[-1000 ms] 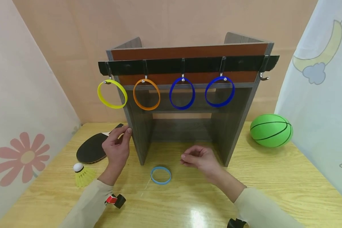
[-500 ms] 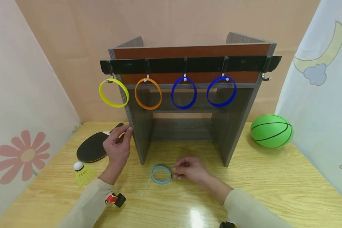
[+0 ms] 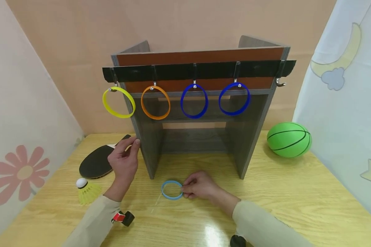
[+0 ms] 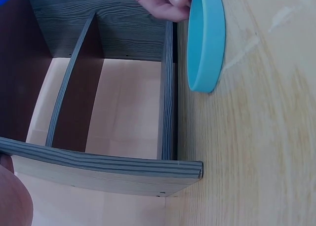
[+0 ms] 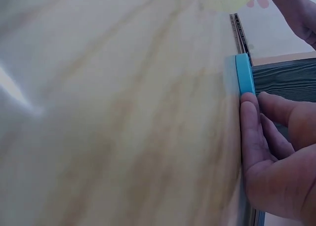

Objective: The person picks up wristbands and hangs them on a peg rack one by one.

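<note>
A light blue silicone wristband (image 3: 172,190) lies on the table in front of the grey wooden shelf (image 3: 256,130). My right hand (image 3: 201,187) pinches its right edge between thumb and fingers; the right wrist view shows the fingertips at the end of the band (image 5: 245,73), low over the tabletop. At the shelf's left side panel, my left hand (image 3: 123,163) holds the front edge with thumb and fingers. Along the black strip (image 3: 173,72) a yellow band (image 3: 119,103), an orange band (image 3: 155,103) and two dark blue bands (image 3: 194,101) hang from metal hooks.
A bare hook (image 3: 280,82) is at the strip's right end. Left of the shelf lie a black table tennis paddle (image 3: 96,163) and a yellow shuttlecock (image 3: 88,192). A green ball (image 3: 289,139) sits to the right on the wooden table (image 3: 284,192).
My right hand has come down and left to the light blue wristband and now pinches its edge. The left hand stays on the side panel. The head view has shifted slightly.
</note>
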Action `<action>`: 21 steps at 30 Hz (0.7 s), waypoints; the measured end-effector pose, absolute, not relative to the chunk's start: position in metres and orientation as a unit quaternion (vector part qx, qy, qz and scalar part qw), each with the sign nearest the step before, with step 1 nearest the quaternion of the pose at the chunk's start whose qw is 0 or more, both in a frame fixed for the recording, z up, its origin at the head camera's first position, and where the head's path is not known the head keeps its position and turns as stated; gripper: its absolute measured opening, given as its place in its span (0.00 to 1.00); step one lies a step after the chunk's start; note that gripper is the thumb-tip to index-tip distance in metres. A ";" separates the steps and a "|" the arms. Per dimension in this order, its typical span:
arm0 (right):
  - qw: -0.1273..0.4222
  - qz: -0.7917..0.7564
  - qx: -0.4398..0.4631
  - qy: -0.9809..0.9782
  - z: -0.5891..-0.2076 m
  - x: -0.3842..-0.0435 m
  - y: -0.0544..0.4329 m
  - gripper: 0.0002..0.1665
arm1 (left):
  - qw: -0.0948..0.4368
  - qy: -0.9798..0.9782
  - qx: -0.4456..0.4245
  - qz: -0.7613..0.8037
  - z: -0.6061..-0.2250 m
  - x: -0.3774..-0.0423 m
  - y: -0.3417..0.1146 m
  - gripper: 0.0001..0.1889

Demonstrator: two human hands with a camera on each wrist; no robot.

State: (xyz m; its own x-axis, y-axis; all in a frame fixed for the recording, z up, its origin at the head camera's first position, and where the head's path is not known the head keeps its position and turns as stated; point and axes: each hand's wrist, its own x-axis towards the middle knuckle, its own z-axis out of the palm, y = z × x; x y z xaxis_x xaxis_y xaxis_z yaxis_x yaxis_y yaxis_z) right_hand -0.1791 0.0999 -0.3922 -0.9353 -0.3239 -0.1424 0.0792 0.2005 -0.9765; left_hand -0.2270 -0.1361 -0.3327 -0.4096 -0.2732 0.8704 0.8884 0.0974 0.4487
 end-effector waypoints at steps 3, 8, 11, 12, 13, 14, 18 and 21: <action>0.160 -0.614 -0.080 0.769 -0.391 -0.181 0.097 0.07 | 0.472 -0.566 -0.269 -0.620 -0.338 -0.233 -0.139 0.08; 0.165 -0.604 -0.077 0.776 -0.390 -0.182 0.095 0.07 | 0.471 -0.569 -0.265 -0.620 -0.342 -0.235 -0.141 0.06; 0.167 -0.599 -0.079 0.779 -0.390 -0.182 0.094 0.06 | 0.472 -0.570 -0.263 -0.619 -0.343 -0.234 -0.142 0.06; 0.166 -0.596 -0.078 0.782 -0.390 -0.182 0.094 0.06 | 0.472 -0.572 -0.261 -0.617 -0.341 -0.232 -0.141 0.07; 0.166 -0.595 -0.077 0.783 -0.390 -0.182 0.093 0.06 | 0.472 -0.573 -0.262 -0.617 -0.338 -0.229 -0.140 0.07; 0.166 -0.594 -0.078 0.783 -0.390 -0.182 0.093 0.06 | 0.472 -0.571 -0.263 -0.618 -0.337 -0.228 -0.139 0.07; 0.162 -0.587 -0.075 0.790 -0.389 -0.182 0.092 0.06 | 0.469 -0.569 -0.267 -0.621 -0.337 -0.228 -0.139 0.07; 0.159 -0.584 -0.075 0.793 -0.388 -0.182 0.091 0.06 | 0.471 -0.567 -0.266 -0.621 -0.342 -0.235 -0.141 0.07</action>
